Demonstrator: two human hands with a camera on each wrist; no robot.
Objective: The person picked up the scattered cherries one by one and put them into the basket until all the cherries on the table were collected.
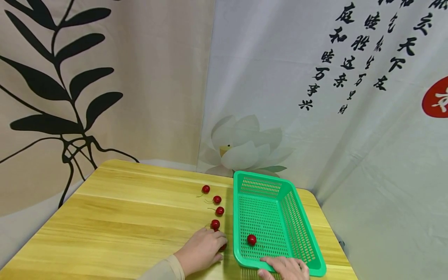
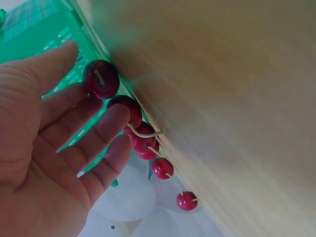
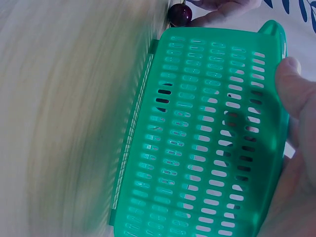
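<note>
In the head view my left hand [image 1: 204, 249] reaches over the front end of a row of red cherries. The left wrist view shows its fingers loosely bent beside the nearest dark cherry [image 2: 101, 79], fingertips right at it and the thumb apart from it. Further cherries with thin stems, such as one cherry [image 1: 215, 224] just beyond the fingers, trail away from me. My right hand [image 1: 285, 267] holds the near rim of a green plastic basket [image 1: 237, 217], thumb outside and fingers over the edge. Inside the basket lies a single cherry [image 1: 251, 240].
The wooden table [image 1: 133, 217] carries the cherry row just left of the basket, which stands toward the table's right side. Behind the table hangs a printed curtain [image 1: 168, 97] with plant shapes, a lotus and writing.
</note>
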